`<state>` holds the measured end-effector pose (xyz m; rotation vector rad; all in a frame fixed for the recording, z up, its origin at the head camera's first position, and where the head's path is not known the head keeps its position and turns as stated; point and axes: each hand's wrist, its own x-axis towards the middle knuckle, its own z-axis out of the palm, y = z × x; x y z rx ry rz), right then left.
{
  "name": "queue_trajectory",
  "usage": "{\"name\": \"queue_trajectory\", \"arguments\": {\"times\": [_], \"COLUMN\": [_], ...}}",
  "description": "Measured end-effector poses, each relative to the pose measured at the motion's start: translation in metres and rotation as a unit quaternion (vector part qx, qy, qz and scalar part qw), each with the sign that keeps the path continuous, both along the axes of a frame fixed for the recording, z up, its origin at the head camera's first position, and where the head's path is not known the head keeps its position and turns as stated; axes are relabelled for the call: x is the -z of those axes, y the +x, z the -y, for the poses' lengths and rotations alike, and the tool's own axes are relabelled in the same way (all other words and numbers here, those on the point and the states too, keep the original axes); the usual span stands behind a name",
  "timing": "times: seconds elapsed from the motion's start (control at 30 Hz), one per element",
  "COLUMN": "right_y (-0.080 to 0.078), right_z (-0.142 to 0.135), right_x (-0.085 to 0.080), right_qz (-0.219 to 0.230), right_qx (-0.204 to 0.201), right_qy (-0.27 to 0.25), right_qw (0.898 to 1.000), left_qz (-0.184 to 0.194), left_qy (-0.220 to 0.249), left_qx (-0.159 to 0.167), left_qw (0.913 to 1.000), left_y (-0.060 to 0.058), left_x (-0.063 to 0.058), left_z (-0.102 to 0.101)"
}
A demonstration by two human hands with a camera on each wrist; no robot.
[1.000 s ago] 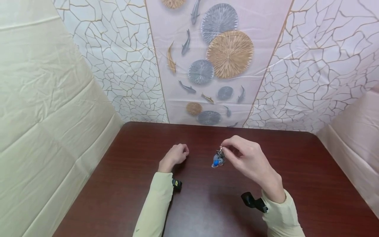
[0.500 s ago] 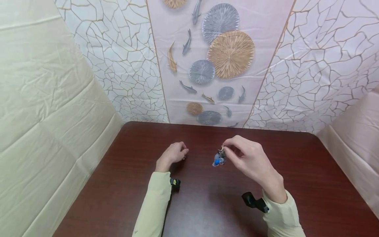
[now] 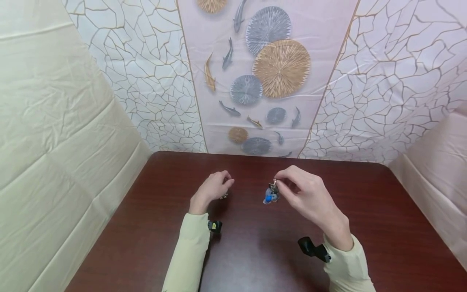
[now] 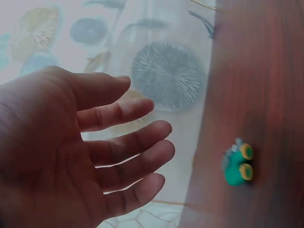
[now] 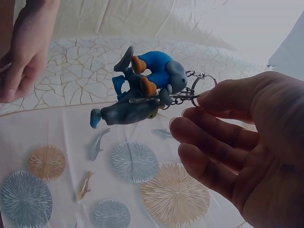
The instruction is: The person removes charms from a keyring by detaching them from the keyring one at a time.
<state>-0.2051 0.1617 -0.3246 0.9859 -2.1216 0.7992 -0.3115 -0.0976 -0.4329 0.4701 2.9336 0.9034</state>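
Note:
My right hand (image 3: 310, 196) pinches the metal ring of a keychain (image 5: 159, 65) between thumb and forefinger, above the table. Several small rubbery grey figures with blue and orange parts dangle from its short chains. To the left, my left hand (image 3: 211, 188) hovers over the table with its fingers loosely bent and nothing between them. Below it lies a small green figure (image 4: 233, 170) with two yellow-orange feet and a greyish metal bit at its side. In the head view the left hand mostly hides this figure.
The dark red-brown table (image 3: 248, 251) reaches back to a patterned cloth (image 3: 281, 69) with printed fish and round discs. Cream cloth (image 3: 69, 162) hangs along the left side, and pale cloth on the right. A black wrist camera (image 3: 308, 245) sits on the right sleeve.
My left hand has shifted slightly left and loosened its fingers; the small figure beneath it has come into view. The right hand holds the keychain in nearly the same spot, its figures turning slightly.

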Motion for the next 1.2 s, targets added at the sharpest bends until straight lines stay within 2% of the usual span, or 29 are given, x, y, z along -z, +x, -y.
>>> {"name": "queue_trajectory", "arguments": {"times": [0.17, 0.3, 0.47, 0.6, 0.77, 0.97, 1.07, 1.2], "right_y": [-0.001, -0.001, -0.001, -0.001, 0.000, 0.001, 0.001, 0.000], "right_z": [0.000, 0.000, 0.000, 0.000, 0.000, 0.001, 0.000, 0.000], "right_x": [0.000, 0.001, 0.001, 0.001, 0.001, 0.001, 0.001, 0.000], "right_qz": [0.002, 0.005, 0.006, 0.008, 0.006, 0.011, 0.011, 0.004], "right_qx": [-0.002, -0.001, 0.001, 0.000, -0.001, 0.005, 0.006, 0.002], "right_qy": [0.002, 0.002, 0.004, 0.005, 0.003, 0.007, 0.007, 0.004], "right_qw": [1.000, 1.000, 1.000, 1.000, 1.000, 1.000, 1.000, 1.000], "left_qz": [-0.062, -0.086, -0.112, -0.142, -0.187, -0.207, -0.226, -0.257], "left_qy": [-0.007, -0.003, 0.022, 0.070, 0.152, 0.242, 0.258, 0.245], "left_qx": [0.016, 0.018, 0.015, 0.018, 0.034, 0.072, 0.102, 0.149], "left_qw": [0.9979, 0.9961, 0.9934, 0.9872, 0.9699, 0.9453, 0.9338, 0.9228], "left_y": [0.006, 0.011, 0.020, 0.026, 0.036, 0.054, 0.065, 0.078], "left_x": [-0.014, -0.025, -0.038, -0.046, -0.058, -0.075, -0.084, -0.093], "left_z": [-0.004, -0.007, -0.008, -0.010, -0.013, -0.021, -0.027, -0.035]}}
